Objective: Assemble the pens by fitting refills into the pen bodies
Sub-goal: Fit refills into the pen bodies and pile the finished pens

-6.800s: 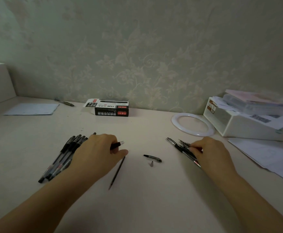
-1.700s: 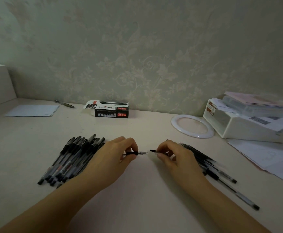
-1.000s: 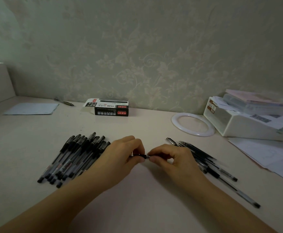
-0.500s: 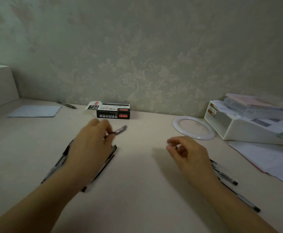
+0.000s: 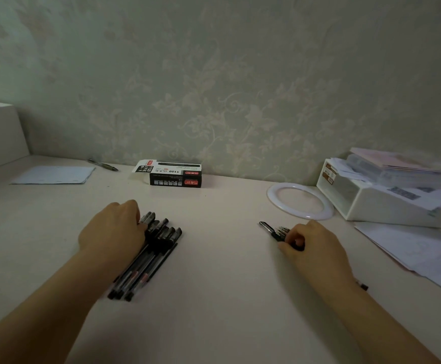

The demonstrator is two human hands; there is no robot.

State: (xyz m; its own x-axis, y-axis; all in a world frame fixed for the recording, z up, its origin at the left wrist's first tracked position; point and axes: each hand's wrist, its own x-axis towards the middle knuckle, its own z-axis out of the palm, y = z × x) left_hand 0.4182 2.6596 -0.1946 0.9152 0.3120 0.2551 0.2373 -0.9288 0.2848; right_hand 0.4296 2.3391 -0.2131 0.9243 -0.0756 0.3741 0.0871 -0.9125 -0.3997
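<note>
Finished pens [image 5: 148,256] lie bundled on tabletop [image 5: 222,298] under left hand [image 5: 114,232], grip not visible, cannot tell; right hand [image 5: 311,245], grip pinched on unassembled parts [image 5: 274,231] to the right, so approx. several pens remain.

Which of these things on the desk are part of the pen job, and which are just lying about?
Part of the job:
- row of black pens under the left hand
- loose pen parts at the right hand

Just lying about:
- pen box
- white ring
- white storage box
- loose papers
- paper sheet
- lone pen by the wall
</note>
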